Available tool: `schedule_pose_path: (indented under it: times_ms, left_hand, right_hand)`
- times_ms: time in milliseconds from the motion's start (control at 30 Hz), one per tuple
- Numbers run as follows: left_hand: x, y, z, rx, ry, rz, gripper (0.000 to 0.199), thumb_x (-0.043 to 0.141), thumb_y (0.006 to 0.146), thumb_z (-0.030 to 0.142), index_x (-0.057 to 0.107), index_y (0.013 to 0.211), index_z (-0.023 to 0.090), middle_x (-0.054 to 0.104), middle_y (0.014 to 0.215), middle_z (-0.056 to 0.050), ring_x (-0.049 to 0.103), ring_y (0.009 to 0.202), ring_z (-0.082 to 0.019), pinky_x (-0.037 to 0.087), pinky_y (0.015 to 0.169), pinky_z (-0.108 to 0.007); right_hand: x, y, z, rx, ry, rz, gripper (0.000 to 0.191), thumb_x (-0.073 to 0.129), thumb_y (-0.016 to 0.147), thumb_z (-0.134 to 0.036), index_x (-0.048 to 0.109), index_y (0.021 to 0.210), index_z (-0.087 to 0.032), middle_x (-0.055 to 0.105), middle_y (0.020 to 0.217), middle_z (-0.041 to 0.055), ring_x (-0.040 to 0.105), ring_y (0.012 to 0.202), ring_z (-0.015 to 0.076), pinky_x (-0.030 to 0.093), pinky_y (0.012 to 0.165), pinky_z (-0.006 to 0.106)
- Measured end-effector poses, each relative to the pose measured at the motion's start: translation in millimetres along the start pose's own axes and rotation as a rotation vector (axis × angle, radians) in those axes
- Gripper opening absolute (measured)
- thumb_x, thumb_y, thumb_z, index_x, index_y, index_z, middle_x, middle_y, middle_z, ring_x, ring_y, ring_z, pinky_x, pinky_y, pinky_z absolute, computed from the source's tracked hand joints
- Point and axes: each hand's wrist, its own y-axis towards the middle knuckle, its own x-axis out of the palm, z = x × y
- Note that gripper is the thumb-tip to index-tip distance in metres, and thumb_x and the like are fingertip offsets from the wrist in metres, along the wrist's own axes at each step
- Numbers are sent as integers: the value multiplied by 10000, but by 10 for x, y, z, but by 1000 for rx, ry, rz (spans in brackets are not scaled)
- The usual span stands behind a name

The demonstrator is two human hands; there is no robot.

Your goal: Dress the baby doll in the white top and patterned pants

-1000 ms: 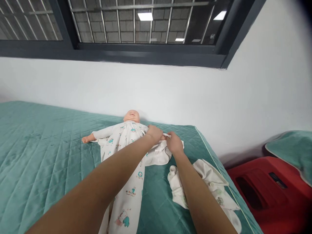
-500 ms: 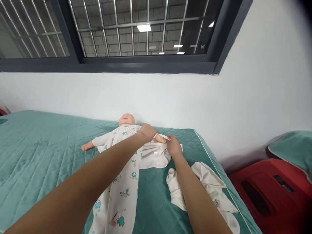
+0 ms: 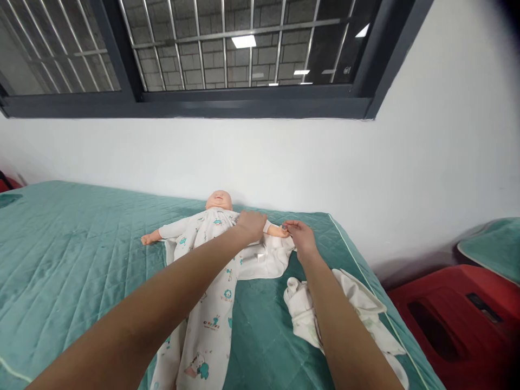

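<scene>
A baby doll (image 3: 219,200) lies on its back on the green quilted cover, its head toward the wall. A white garment with teal and brown prints (image 3: 215,319) lies over its body and legs. My left hand (image 3: 252,225) is closed on the garment's sleeve near the doll's shoulder. My right hand (image 3: 301,236) has its fingers pinched together at the doll's small hand (image 3: 280,231); what they hold is too small to make out. White cloth (image 3: 266,260) is spread under that arm. The doll's other arm (image 3: 152,236) is stretched out, its hand bare.
A crumpled white garment (image 3: 303,311) lies beneath my right forearm. Red plastic stools (image 3: 455,319) stand at the right of the green cover (image 3: 81,260). Behind are a white wall and a dark-framed window with bars.
My right hand has shifted slightly right, and the white cuff edge it held no longer stretches past the doll's hand, which now shows more. The view has shifted a little.
</scene>
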Motion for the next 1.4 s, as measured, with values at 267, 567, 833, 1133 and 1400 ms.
schedule_pose_path:
  times_ms: [267, 567, 833, 1133, 1400]
  left_hand:
    - [3, -1104, -596, -301, -380, 440, 345, 466, 933, 357, 582, 1235, 237, 599, 1341, -89, 536, 1254, -282, 422, 1055, -452]
    - [359, -1992, -777, -794, -1461, 477, 564, 573, 875, 560, 554, 1373, 294, 532, 1473, -32, 505, 1346, -284, 466, 1080, -393]
    - [161, -1715, -634, -714, -1491, 458, 511, 507, 931, 505, 531, 1378, 260, 563, 1440, -44, 533, 1317, -282, 474, 1066, -394]
    - [513, -1245, -925, -663, -1048, 647, 471, 527, 904, 505, 582, 1230, 170, 568, 1345, -142, 519, 1273, -273, 395, 1106, -432]
    - [425, -750, -1223, -404, -1050, 464, 469, 500, 910, 508, 602, 1247, 198, 583, 1373, -87, 517, 1282, -253, 367, 1118, -390]
  right_hand:
    - [46, -104, -155, -114, -61, 75, 205, 616, 719, -360, 661, 845, -205, 725, 890, 60, 660, 914, 237, 515, 853, 385]
    - [347, -607, -451, -189, -199, -536, 318, 533, 897, -508, 667, 866, -221, 714, 795, 27, 665, 719, 186, 521, 708, 320]
    - [449, -680, -413, -109, -165, -674, 373, 597, 863, -562, 676, 1064, -257, 714, 987, 14, 656, 916, 207, 536, 797, 332]
    - [460, -625, -398, -107, -184, -551, 342, 605, 844, -543, 679, 944, -224, 701, 898, 31, 631, 855, 212, 527, 772, 350]
    - [475, -650, -383, -140, -231, -579, 259, 586, 878, -474, 626, 986, -242, 677, 948, 10, 621, 874, 179, 502, 777, 313]
